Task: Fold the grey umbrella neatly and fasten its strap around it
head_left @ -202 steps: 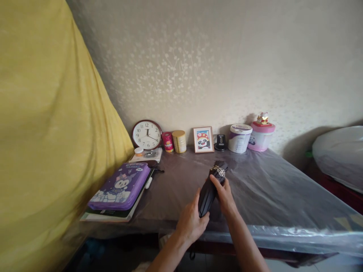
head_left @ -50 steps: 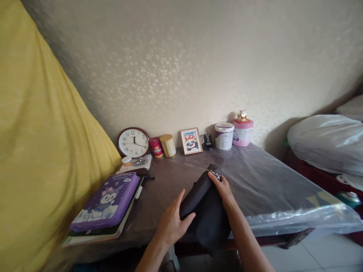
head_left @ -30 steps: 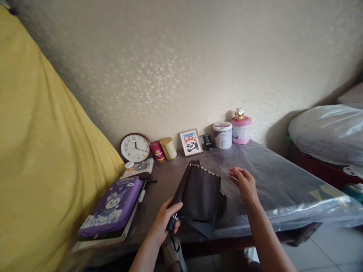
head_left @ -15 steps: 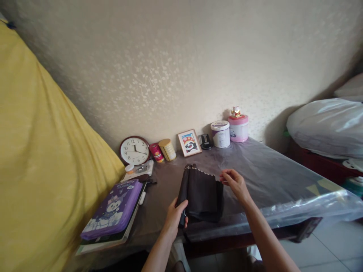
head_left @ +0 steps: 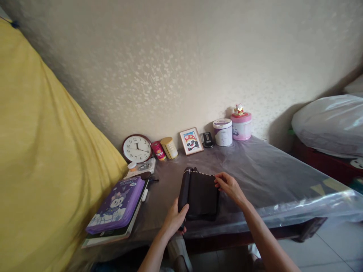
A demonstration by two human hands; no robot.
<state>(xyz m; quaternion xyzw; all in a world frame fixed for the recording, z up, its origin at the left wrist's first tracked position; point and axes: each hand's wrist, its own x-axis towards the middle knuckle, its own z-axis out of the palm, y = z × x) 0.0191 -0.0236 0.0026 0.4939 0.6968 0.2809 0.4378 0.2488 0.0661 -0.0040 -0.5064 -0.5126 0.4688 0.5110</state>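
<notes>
The left hand [head_left: 173, 218] is wrapped round the rolled side of a black folding umbrella [head_left: 197, 194], thumb on top and fingertips showing below. The umbrella spans the gap between both hands, over the near part of the bench [head_left: 272, 173]; whether it touches the surface I cannot tell. The right hand [head_left: 228, 185] pinches the far outer corner of the umbrella between thumb and fingers, where a patterned trim [head_left: 204, 173] runs along the edge. Left of the left hand, a purple case [head_left: 116, 206] lies on a stack of books [head_left: 129, 229]. Beyond the hands, a framed panda picture [head_left: 191, 141] stands between them in direction, and a white tub [head_left: 223, 133] stands beyond the right hand.
</notes>
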